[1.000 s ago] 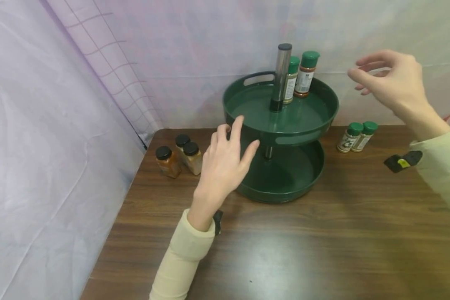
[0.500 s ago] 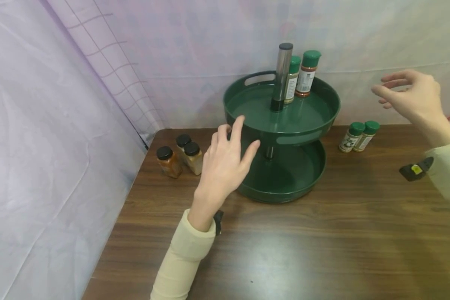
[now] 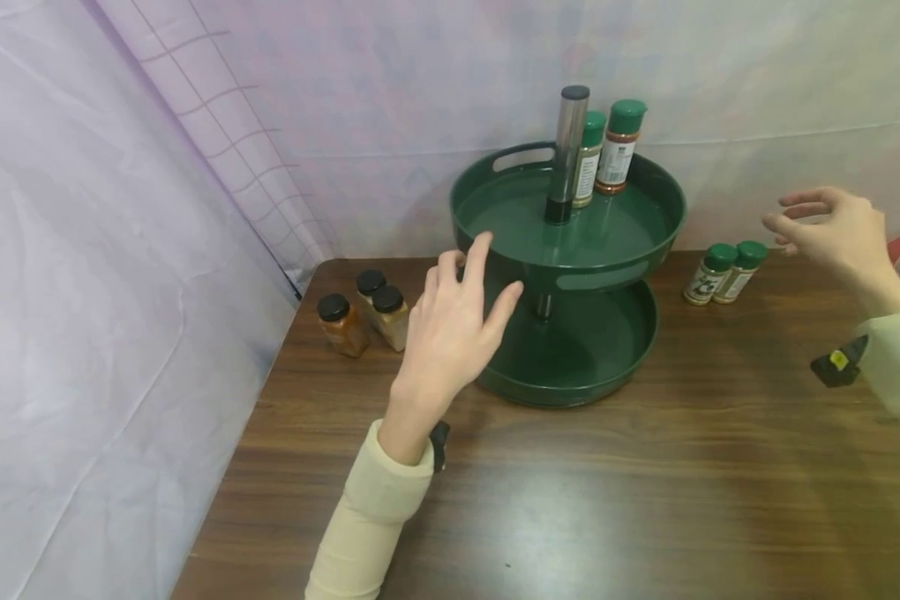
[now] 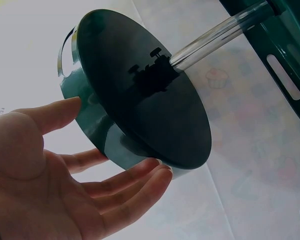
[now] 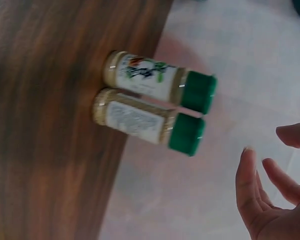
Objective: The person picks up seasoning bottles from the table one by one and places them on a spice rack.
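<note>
Standing side by side on the table, two green-capped jars are near the right hand, its thumb and fingers parted; the left hand, fingers loosely spread, is at the green two-tier stand, contact unclear.

Glare whitens the tabletop; the right wrist view looks blurred.

The left hand is at the near left, palm showing, thumb apart from the slightly bent fingers. The fingertips lie by the wall of a green tray, its dark underside showing; whether they touch is hard to tell. A shiny pole joins it to a second tray on the right. Pale printed cloth hangs on the far side.
</note>
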{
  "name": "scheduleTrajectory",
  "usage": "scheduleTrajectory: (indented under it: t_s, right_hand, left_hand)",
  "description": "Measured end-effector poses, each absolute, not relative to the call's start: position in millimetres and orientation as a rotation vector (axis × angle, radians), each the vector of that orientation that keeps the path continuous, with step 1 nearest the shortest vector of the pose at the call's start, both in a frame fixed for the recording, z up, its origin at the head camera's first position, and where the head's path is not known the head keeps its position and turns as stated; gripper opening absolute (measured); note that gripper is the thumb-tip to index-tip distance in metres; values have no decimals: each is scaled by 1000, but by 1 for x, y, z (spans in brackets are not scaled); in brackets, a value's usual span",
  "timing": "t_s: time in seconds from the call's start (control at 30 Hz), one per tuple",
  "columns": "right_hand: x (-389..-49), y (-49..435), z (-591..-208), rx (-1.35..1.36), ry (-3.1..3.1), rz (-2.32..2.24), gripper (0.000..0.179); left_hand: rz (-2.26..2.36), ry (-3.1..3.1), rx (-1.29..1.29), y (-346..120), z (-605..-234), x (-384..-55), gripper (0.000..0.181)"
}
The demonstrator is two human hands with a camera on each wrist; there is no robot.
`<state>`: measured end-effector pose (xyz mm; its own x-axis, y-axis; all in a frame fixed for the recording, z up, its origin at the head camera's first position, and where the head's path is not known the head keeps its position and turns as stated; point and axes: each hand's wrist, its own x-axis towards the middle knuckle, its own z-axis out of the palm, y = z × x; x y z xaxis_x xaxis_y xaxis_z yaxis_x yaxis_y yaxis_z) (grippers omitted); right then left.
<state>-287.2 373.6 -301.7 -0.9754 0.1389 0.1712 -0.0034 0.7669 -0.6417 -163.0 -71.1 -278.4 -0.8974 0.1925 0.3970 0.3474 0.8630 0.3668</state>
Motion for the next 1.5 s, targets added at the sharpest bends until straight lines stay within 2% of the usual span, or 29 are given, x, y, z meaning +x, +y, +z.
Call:
scheduleTrajectory:
  t_s: [0.4,0.67,1.1,1.5]
  right_hand:
    - [-289,386,-333,-120,-2823,1067,75]
    - [-294,393,-353,-37,-2861,1019,71]
    - [-296,388,-363,-47,-2853,1000,65]
    - [-288,383,-351,-235,-2775,978,83]
  left_hand:
    - [-627,-2691,-403,-72,-278,-163,66]
    - [-624,-2703,-403,-72,-277,-162,66]
    - [-610,-2665,-421,-72,-278,-162,65]
    - [-599,-2667,-416,-72,-278,-161,65]
